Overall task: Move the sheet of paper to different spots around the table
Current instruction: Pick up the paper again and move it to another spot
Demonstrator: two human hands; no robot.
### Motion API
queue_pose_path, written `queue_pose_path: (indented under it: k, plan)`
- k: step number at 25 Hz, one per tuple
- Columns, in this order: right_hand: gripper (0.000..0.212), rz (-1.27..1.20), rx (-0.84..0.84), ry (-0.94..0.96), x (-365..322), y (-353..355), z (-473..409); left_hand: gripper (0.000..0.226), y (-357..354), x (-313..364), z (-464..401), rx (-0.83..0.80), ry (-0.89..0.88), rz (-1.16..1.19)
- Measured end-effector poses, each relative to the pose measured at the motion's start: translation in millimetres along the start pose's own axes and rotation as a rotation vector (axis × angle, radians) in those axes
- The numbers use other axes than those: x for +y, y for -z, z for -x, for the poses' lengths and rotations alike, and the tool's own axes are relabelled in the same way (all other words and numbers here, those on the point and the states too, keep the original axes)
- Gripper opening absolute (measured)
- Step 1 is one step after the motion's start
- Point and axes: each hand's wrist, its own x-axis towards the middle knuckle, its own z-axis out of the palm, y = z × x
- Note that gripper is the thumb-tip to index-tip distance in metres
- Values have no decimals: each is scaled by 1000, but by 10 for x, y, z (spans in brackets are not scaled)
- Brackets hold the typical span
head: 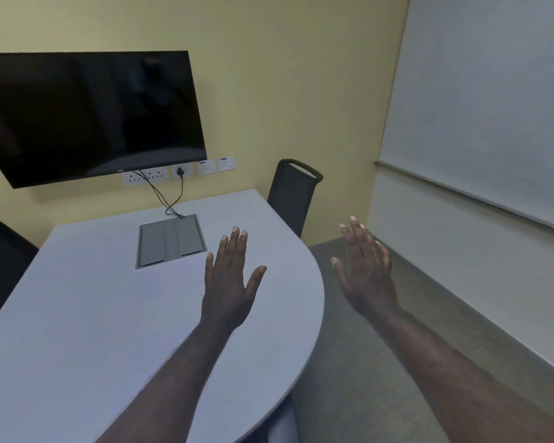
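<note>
No sheet of paper shows anywhere on the pale table (pixel 77 314) — it is out of view. Both hands are raised, palms down, fingers spread wide and holding nothing: the left hand (pixel 229 282) above the table's curved end, the right hand (pixel 367 273) beyond its edge, over the floor. The likely risk is reaching blind without first finding the paper.
</note>
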Motion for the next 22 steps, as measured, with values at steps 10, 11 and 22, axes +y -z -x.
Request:
queue_pose_path:
  k: [10,11,22]
  plan:
    - [67,67,-7,-20,1317,622,-125,68,-684,1015,-396,27,-30,-17]
    - [67,68,1,-29,1420,641,-163,68,-749,1063,-443,25,-38,-15]
    - [68,85,13,-50,2261,-5,-954,68,-1695,999,-1202,22,-12,-25]
